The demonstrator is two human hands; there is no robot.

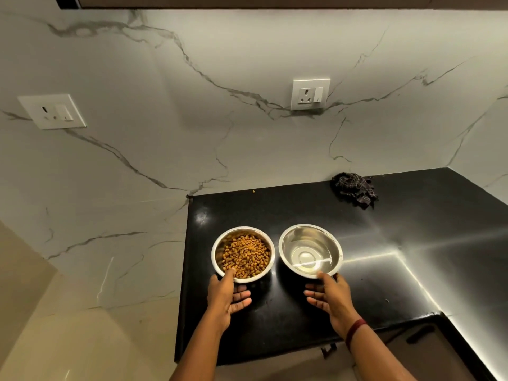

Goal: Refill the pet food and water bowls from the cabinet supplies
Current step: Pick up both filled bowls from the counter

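Two steel bowls stand side by side on the black counter (412, 270). The left bowl (217, 248) holds a heap of brown kibble (246, 256). The right bowl (286, 243) holds clear water. My left hand (226, 296) grips the near rim of the kibble bowl, thumb over the edge and fingers underneath. My right hand (328, 298) holds the near rim of the water bowl the same way.
A crumpled dark checked cloth (354, 189) lies at the back of the counter. One stray kibble (253, 191) sits by the wall. Two wall sockets (310, 94) (52, 111) are set in the marble backsplash. A dark cabinet edge (247, 1) runs overhead.
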